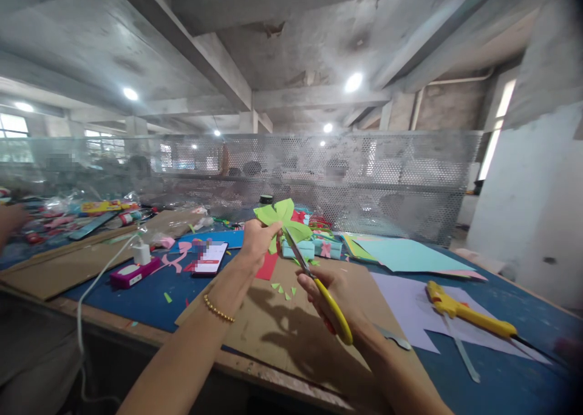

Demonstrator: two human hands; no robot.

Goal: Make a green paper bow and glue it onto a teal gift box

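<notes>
the left hand (259, 242) is closing its thumb and fingers on a green paper flower (288, 213), gripping it near its centre and holding it raised above a cardboard sheet (246, 327); a beaded gold bracelet (218, 312) is circling the left wrist. the right hand (330, 287) is gripping scissors (336, 313) by their yellow handles, and the blades are pointing up and away from the person, their tips meeting the flower at its lower petals. whether the blades are parting or closing cannot be told.

on the cardboard, small green scraps (286, 293) are lying beneath the hands, and a piece of red paper (267, 267) is resting just behind them. light-blue boxes (298, 249) are standing beyond the flower, the right-hand one bearing a pink bow (326, 249). to the left, a phone (210, 261) is lying face up near a purple power strip (134, 274), into which a white charger (141, 254) is fitting. to the right, a yellow glue gun (473, 313) is resting partly over a lilac sheet (392, 293), with a light-blue sheet (414, 256) lying behind. a perforated metal screen (410, 184) is rising behind the table (505, 366). at the left edge, another person's hand (11, 219) is showing, blurred.
</notes>
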